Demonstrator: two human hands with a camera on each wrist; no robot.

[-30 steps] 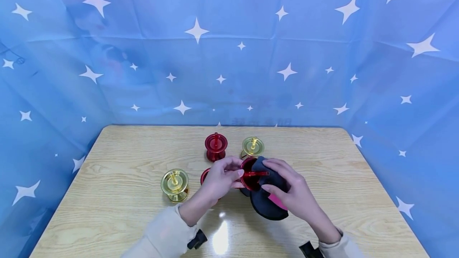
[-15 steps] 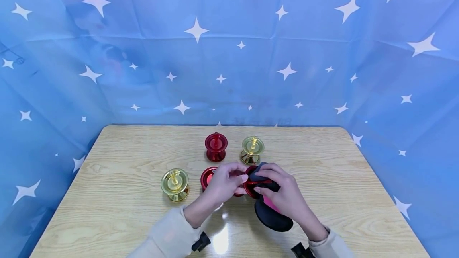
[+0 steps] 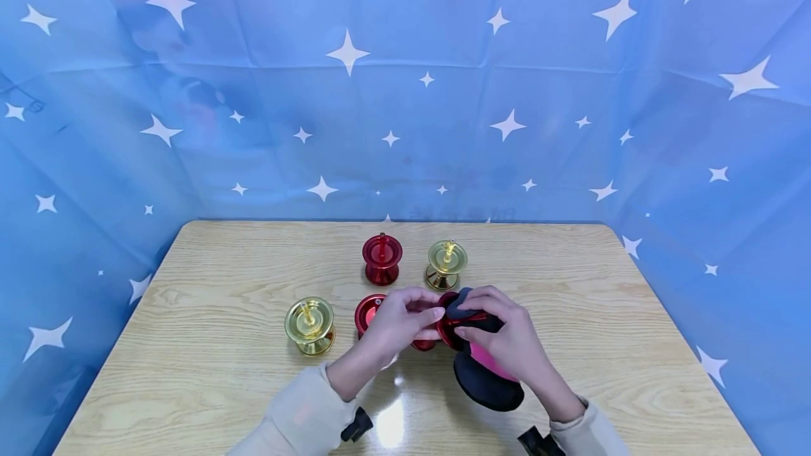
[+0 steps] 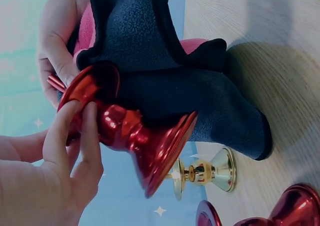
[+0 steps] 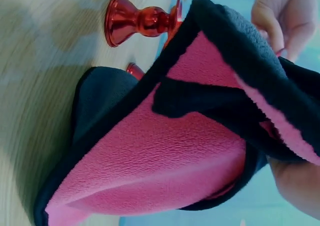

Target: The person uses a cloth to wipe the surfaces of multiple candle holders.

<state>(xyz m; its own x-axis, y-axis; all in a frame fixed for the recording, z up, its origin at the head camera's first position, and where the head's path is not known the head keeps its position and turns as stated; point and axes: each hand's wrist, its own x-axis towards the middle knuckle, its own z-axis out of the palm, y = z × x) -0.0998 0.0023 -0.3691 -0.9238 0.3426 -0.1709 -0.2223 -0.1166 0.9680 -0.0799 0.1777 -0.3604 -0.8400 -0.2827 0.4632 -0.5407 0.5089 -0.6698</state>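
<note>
My left hand (image 3: pixel 400 322) grips a shiny red candle holder (image 4: pixel 122 123) by its upper part, tilted on its side with the dish facing right. A thin red spike stands out from the dish. My right hand (image 3: pixel 510 329) pinches a fleece cloth (image 3: pixel 488 382), dark grey on one side and pink on the other, with black edging. Part of the cloth is bunched in the dish around the spike, and the rest hangs down toward the table. In the right wrist view the cloth (image 5: pixel 150 151) hides most of the right hand's fingers.
Upright on the wooden table (image 3: pixel 209 371) stand a red candle holder (image 3: pixel 382 259), a gold one (image 3: pixel 447 264) at the back, and another gold one (image 3: pixel 309 327) at left. A further red candle holder (image 3: pixel 366 314) is partly hidden behind the left hand. A starry blue curtain (image 3: pixel 405 104) hangs behind.
Both hands have shifted slightly toward the person with the candle holder and cloth. The right hand's fingers have drawn in closer around the spike, and the hanging cloth has moved lower.
</note>
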